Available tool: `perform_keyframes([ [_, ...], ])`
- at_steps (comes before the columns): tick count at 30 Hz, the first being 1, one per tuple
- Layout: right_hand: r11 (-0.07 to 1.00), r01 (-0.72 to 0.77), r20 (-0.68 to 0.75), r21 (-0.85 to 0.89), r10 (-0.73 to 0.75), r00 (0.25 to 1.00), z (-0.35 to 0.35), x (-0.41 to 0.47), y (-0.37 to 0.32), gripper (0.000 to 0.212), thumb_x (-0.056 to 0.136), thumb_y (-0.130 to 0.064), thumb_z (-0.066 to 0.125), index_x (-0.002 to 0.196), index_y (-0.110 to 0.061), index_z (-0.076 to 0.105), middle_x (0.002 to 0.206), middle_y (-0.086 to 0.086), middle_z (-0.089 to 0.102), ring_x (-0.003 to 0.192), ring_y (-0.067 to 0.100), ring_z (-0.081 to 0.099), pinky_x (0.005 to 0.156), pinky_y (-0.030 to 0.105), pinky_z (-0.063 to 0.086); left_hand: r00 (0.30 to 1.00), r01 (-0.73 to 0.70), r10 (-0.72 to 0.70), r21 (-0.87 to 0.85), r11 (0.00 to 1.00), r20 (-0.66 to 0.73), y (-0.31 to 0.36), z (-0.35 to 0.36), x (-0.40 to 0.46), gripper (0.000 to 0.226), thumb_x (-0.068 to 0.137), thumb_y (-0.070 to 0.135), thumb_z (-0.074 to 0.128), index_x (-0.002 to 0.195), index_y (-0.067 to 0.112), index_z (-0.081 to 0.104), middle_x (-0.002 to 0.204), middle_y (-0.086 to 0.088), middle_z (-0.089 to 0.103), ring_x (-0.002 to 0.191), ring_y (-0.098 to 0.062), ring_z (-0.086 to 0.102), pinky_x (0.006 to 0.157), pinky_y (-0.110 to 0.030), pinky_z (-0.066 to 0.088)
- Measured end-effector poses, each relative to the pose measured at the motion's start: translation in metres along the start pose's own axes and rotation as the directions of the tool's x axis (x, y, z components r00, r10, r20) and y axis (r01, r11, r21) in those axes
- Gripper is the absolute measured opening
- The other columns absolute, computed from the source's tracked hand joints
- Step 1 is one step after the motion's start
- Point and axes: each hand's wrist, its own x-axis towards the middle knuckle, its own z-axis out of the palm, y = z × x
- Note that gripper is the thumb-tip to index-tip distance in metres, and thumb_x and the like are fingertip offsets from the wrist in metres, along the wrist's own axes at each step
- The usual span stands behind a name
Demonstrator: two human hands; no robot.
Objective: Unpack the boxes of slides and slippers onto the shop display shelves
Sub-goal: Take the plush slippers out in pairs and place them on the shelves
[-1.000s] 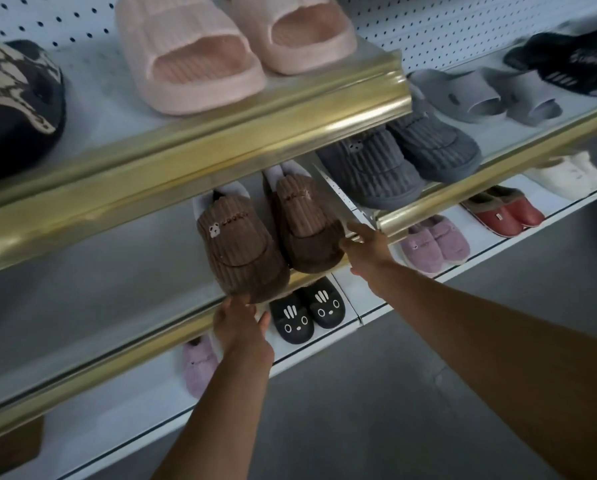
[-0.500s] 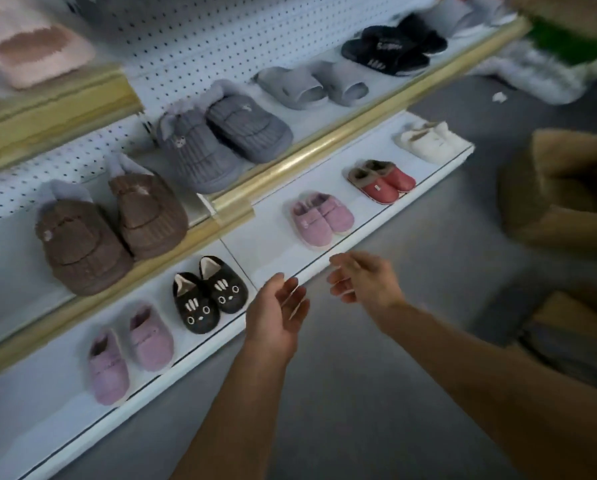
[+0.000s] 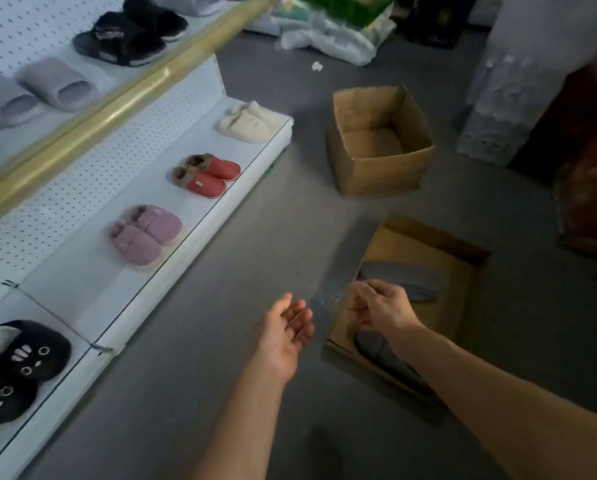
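A: Hands? Grip?
B: Both empty. Left hand [image 3: 285,336] released, palm up, fingers relaxed, over bare grey floor [image 3: 221,393]. Right hand [image 3: 382,308] loosely curled, holding nothing, at approx 3 o'clock of left, over near edge of open cardboard box [image 3: 460,271].
A: In that box?
B: Grey slippers [image 3: 404,280], partly hidden by right hand & forearm; count unclear.
A: Other boxes?
B: 2nd cardboard box [image 3: 380,169] at 12 o'clock of right hand, well apart, flaps open, looks bare inside.
A: Shelves?
B: Bottom shelf [image 3: 92,296] at 9–11 o'clock of left hand. Along it, near to far: black cat-face slippers [image 3: 16,362], pink pair [image 3: 146,233], red pair w/ fur lining [image 3: 207,174], cream fluffy pair [image 3: 250,123] at far end. Upper shelf w/ gold front rail [image 3: 92,119]: grey slides [image 3: 37,88], black fuzzy slides [image 3: 130,32].
A: Beyond?
B: White & green bundles [image 3: 338,26] on floor at 12 o'clock, blurred.
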Motion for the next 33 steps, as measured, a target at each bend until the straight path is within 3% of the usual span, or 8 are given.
perform_keyframes([
  [5, 0.985, -0.168, -0.185, 0.049, 0.174, 0.967, -0.115, 0.030, 0.040, 0.020, 0.100, -0.013, 0.045, 0.102, -0.006, 0.063, 0.074, 0.011, 0.063, 0.057, 0.021, 0.057, 0.053, 0.027, 0.045, 0.996, 0.087, -0.089, 0.148, 0.985, 0.006, -0.058, 0.046, 0.022, 0.017, 0.098, 0.019, 0.052, 0.083, 0.013, 0.059, 0.080, 0.000, 0.060, 0.071, -0.013, 0.056, 0.064, -0.027, 0.044],
  [8, 0.958, -0.264, -0.248, 0.108, 0.284, 0.926, -0.155, 0.044, 0.065, 0.018, 0.100, -0.012, 0.046, 0.104, -0.005, 0.062, 0.072, 0.010, 0.061, 0.057, 0.020, 0.054, 0.053, 0.026, 0.043, 0.995, 0.098, -0.099, 0.249, 0.963, -0.010, -0.077, 0.066, 0.048, 0.010, 0.099, 0.019, 0.050, 0.096, 0.017, 0.059, 0.084, 0.001, 0.062, 0.072, -0.013, 0.057, 0.064, -0.027, 0.045],
  [17, 0.858, -0.458, -0.199, 0.235, 0.503, 0.841, -0.190, 0.118, 0.123, 0.016, 0.101, -0.012, 0.045, 0.107, -0.006, 0.059, 0.073, 0.010, 0.056, 0.058, 0.018, 0.049, 0.054, 0.028, 0.041, 0.995, 0.074, -0.101, 0.601, 0.796, 0.012, -0.105, 0.137, 0.171, 0.010, 0.100, 0.020, 0.051, 0.098, 0.021, 0.060, 0.086, 0.000, 0.065, 0.074, -0.015, 0.062, 0.063, -0.030, 0.048],
  [24, 0.745, -0.604, -0.199, 0.284, 0.662, 0.723, -0.186, 0.200, 0.199, 0.020, 0.099, -0.012, 0.046, 0.085, -0.006, 0.058, 0.072, 0.008, 0.054, 0.061, 0.016, 0.047, 0.056, 0.027, 0.041, 0.980, 0.002, -0.176, 0.874, 0.486, 0.095, -0.130, 0.187, 0.288, 0.012, 0.102, 0.017, 0.049, 0.101, 0.020, 0.060, 0.088, -0.003, 0.065, 0.075, -0.016, 0.062, 0.067, -0.031, 0.051],
  [27, 0.760, -0.585, -0.254, 0.282, 0.647, 0.719, -0.173, 0.232, 0.239, 0.020, 0.096, -0.007, 0.050, 0.107, 0.002, 0.063, 0.077, 0.008, 0.060, 0.062, 0.016, 0.051, 0.058, 0.028, 0.042, 0.976, -0.059, -0.183, 0.949, 0.310, 0.120, -0.140, 0.197, 0.338, 0.014, 0.102, 0.015, 0.049, 0.113, 0.016, 0.058, 0.092, -0.003, 0.064, 0.077, -0.015, 0.061, 0.067, -0.029, 0.051],
  [30, 0.740, -0.652, -0.279, 0.164, 0.669, 0.689, -0.156, 0.259, 0.271, 0.033, 0.099, -0.008, 0.042, 0.130, -0.003, 0.054, 0.128, 0.013, 0.059, 0.106, 0.021, 0.060, 0.086, 0.032, 0.047, 0.972, -0.142, -0.171, 0.981, 0.128, 0.163, -0.152, 0.200, 0.387, 0.024, 0.100, 0.012, 0.052, 0.124, 0.012, 0.056, 0.104, -0.005, 0.063, 0.086, -0.015, 0.058, 0.071, -0.029, 0.050],
  [32, 0.719, -0.678, -0.319, -0.156, 0.613, 0.723, -0.146, 0.272, 0.282, 0.038, 0.102, -0.012, 0.036, 0.138, -0.008, 0.046, 0.142, 0.010, 0.048, 0.128, 0.025, 0.049, 0.102, 0.033, 0.040, 0.959, -0.242, -0.158, 0.970, -0.037, 0.233, -0.161, 0.203, 0.421, 0.035, 0.097, 0.013, 0.058, 0.131, 0.011, 0.051, 0.123, -0.007, 0.059, 0.099, -0.018, 0.056, 0.083, -0.032, 0.049],
  [33, 0.695, -0.689, -0.321, -0.203, 0.618, 0.718, -0.142, 0.279, 0.293, 0.039, 0.102, -0.013, 0.034, 0.140, -0.009, 0.044, 0.143, 0.011, 0.046, 0.130, 0.026, 0.047, 0.104, 0.034, 0.039, 0.946, -0.297, -0.169, 0.947, -0.119, 0.276, -0.166, 0.204, 0.437, 0.044, 0.095, 0.015, 0.062, 0.136, 0.013, 0.047, 0.134, -0.007, 0.054, 0.108, -0.019, 0.055, 0.091, -0.032, 0.047],
])
